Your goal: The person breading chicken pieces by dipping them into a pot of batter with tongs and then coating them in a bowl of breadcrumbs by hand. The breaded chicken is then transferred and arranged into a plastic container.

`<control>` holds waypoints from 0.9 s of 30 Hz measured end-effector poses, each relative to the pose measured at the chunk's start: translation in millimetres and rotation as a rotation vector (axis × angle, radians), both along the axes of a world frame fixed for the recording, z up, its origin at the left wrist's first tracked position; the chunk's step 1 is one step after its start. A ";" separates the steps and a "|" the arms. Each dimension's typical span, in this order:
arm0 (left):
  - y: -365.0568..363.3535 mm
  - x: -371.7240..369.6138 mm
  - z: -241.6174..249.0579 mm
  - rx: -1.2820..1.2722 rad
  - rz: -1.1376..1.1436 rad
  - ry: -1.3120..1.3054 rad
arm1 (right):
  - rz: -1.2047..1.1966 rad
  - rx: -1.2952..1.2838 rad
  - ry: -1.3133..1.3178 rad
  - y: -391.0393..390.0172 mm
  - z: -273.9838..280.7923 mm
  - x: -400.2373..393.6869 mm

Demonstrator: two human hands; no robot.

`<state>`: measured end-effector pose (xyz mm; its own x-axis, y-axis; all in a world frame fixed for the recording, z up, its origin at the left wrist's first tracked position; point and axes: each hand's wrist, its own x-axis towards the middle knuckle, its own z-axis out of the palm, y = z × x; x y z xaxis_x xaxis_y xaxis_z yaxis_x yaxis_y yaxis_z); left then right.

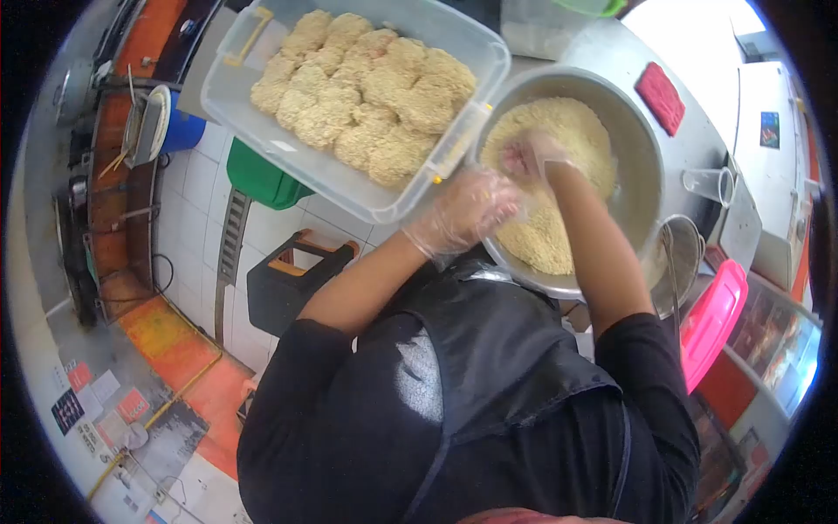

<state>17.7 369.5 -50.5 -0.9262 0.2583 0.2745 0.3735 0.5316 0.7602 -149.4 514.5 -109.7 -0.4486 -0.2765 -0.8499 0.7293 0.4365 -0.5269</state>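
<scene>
My left hand [476,208], in a clear plastic glove, is curled closed at the near left rim of a large metal bowl [642,140]. My right hand [534,157], gloved too, is over the bowl with its fingers bent inward, slightly blurred. Whatever either hand may hold is hidden. Pale crumbly breading [567,122] fills much of the bowl. A lumpy coated piece [541,243] lies in its near part, below my hands. To the left, a clear plastic tub [362,205] holds several breaded pieces [367,87] packed side by side.
A red cloth [661,98] and a clear cup [709,185] are on the metal counter [611,48]. A wire strainer [676,258] and a pink lid [716,323] are right of the bowl. A black-and-orange stool [297,275] stands on the tiled floor at left.
</scene>
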 end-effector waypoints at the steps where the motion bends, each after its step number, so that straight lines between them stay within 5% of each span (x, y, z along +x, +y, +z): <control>1: -1.2 8.3 4.0 0.052 -0.039 0.027 | 0.019 -0.002 -0.012 -7.7 -3.7 3.1; 3: -5.8 18.1 27.6 0.072 -0.066 -0.050 | 0.082 0.122 0.062 -12.4 -14.5 5.8; 4: -9.3 20.1 38.2 0.053 -0.177 -0.060 | 0.359 0.054 0.235 4.4 -61.0 -2.8; 5: -13.1 20.9 47.5 0.032 -0.292 -0.063 | 0.355 0.050 0.242 31.9 -102.0 -10.6; 7: -24.3 38.1 71.3 0.078 -0.257 0.012 | 0.812 -0.463 0.947 64.6 -151.8 -30.9; 8: -30.8 46.5 88.9 0.120 -0.210 0.065 | 0.819 -0.464 0.947 75.4 -105.6 -12.1; 10: -50.9 56.9 115.2 0.175 -0.163 0.115 | -0.151 -0.017 -0.036 22.7 -4.5 28.8; 11: -64.6 60.2 125.6 0.203 -0.098 0.201 | -0.156 -0.011 -0.030 27.8 -13.9 27.3; 14: -127.0 64.5 122.7 -0.015 0.214 0.456 | 0.117 -0.040 0.028 45.4 -27.5 19.4; 16: -175.6 59.7 106.8 -0.087 0.539 0.453 | 0.337 0.079 0.600 38.7 -1.8 13.6; 17: -211.2 60.3 87.0 -0.254 0.754 0.467 | 0.347 0.081 0.603 37.3 -1.2 8.9; 19: -254.2 49.9 83.6 -0.227 0.966 0.300 | 0.781 0.189 1.415 36.2 -2.1 -0.2; 20: -274.9 43.0 80.8 -0.228 0.968 0.302 | 0.782 0.188 1.417 26.7 3.4 1.0; 22: -312.2 26.1 75.1 0.041 0.883 0.185 | 1.168 0.615 0.944 12.2 21.8 -1.4; 25: -356.1 12.5 64.0 0.012 0.849 0.229 | 1.220 0.795 0.793 0.4 46.4 -1.2; 27: -364.5 13.3 58.8 -0.004 0.835 0.226 | 1.287 0.720 0.944 11.7 63.0 2.5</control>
